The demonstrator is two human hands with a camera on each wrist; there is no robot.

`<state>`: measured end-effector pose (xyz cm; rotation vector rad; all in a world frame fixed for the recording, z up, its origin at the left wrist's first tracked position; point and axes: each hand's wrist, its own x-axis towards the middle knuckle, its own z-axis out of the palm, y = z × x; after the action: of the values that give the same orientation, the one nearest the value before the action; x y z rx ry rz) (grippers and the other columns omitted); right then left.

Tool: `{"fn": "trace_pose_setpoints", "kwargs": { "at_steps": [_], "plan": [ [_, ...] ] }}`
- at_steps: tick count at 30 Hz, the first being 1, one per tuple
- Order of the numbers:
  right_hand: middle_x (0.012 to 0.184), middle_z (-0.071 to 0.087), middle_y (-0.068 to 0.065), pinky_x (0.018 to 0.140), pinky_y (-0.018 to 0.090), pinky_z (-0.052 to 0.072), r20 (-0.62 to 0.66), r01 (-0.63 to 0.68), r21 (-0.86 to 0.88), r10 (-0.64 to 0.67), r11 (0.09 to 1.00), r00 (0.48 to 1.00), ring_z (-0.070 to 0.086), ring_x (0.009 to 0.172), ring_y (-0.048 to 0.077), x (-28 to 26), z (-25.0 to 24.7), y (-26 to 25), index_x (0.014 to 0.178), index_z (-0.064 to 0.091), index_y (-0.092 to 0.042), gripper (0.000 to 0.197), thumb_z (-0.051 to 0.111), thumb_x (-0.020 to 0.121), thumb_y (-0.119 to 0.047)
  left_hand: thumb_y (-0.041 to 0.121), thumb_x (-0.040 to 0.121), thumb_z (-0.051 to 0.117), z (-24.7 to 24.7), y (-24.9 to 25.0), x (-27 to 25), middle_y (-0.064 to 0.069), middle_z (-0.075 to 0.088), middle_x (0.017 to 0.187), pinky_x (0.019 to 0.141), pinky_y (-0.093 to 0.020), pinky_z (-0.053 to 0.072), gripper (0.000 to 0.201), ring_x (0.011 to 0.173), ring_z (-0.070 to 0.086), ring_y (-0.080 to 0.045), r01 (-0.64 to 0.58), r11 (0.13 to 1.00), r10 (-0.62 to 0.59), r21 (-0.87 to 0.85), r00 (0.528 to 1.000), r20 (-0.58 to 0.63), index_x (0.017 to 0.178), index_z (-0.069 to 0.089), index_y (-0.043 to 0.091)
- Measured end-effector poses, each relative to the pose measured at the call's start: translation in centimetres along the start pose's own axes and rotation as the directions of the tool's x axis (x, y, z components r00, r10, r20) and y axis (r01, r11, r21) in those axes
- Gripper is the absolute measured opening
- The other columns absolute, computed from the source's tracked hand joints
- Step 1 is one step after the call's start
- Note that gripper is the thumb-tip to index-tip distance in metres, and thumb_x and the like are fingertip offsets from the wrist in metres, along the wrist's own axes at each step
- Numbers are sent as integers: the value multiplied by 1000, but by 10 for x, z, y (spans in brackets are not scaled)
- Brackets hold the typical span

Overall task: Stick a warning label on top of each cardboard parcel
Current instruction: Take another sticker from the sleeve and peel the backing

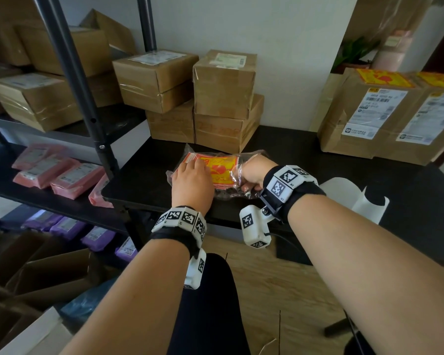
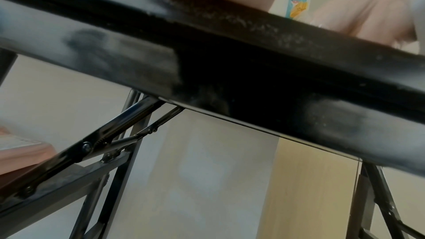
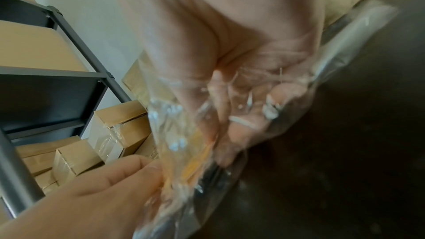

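Labels still in their bag, most boxes bare.

Head view: left hand (image 1: 191,181) lies flat on the labels (image 1: 219,170); right hand (image 1: 253,172) pinches the bag (image 1: 237,192) at its 3 o'clock end. Brown boxes (image 1: 224,83) at 12 o'clock have no yellow label; boxes (image 1: 385,108) at 2 o'clock do. Left wrist view: only the table (image 2: 230,72) edge; no fingers show. Right wrist view: fingers (image 3: 250,114) curl on the bag, blurry. I think lots is left.
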<state>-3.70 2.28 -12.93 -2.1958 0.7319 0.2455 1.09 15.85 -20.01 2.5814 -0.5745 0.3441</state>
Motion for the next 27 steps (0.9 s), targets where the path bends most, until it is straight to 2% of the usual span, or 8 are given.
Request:
{"fn": "trace_pose_setpoints", "kwargs": {
  "at_steps": [2,4,7,11,15,19,22,27],
  "plan": [
    [94,65,12,41,12,46,-10,52,112,-51,992,999,56,63,13,1,-2,5,130,54,4,35,51,96,-3,30,103,29,1,-1,1,-9,58,128,102,-44,41,39,120,50,-27,2,1000,-2,9,1000,3,125,54,9],
    [114,66,20,36,13,43,-43,39,169,-33,985,999,58,61,13,-1,-4,10,129,55,5,35,51,95,-1,31,103,29,2,-1,1,-9,57,130,104,-44,39,40,122,49,-27,4,999,-4,41,1000,4,126,54,9],
    [111,69,22,59,26,59,-38,-26,233,36,972,999,72,79,25,0,-10,13,130,51,3,35,54,96,-8,31,103,30,1,1,1,-8,55,133,105,-45,38,40,125,47,-27,-7,995,6,96,1000,7,127,54,11],
    [106,68,21,82,41,60,-144,-78,322,130,944,981,72,91,33,0,-19,18,126,48,1,34,57,95,-10,34,102,32,-1,5,-1,-7,54,134,105,-46,39,39,125,47,-28,-18,983,13,185,1000,27,128,53,14],
    [106,58,17,77,40,61,-317,-26,391,162,920,934,64,73,29,-9,-33,21,130,49,-3,36,55,96,-11,37,101,32,-7,11,0,-11,46,144,107,-47,36,45,131,41,-31,25,972,-47,235,995,87,136,46,12],
    [106,66,8,50,16,53,-481,54,226,63,973,875,62,54,19,-20,-52,27,121,57,-2,26,49,98,-12,38,100,34,-17,23,2,-13,43,146,108,-47,34,49,134,37,-32,61,948,-116,312,980,159,139,44,11],
    [85,66,11,61,32,60,-564,103,169,11,980,825,69,59,26,-32,-66,30,105,61,-2,23,45,96,-16,33,96,40,-25,33,5,-13,38,149,109,-46,32,50,136,33,-32,71,937,-151,341,964,217,141,42,9],
    [90,69,15,75,48,60,-664,186,114,-65,976,745,70,79,34,-50,-90,31,99,62,-8,22,46,90,-21,19,94,40,-47,61,11,-14,47,136,106,-45,34,40,128,41,-32,-5,968,-61,252,965,254,131,50,9]
  ]
}}
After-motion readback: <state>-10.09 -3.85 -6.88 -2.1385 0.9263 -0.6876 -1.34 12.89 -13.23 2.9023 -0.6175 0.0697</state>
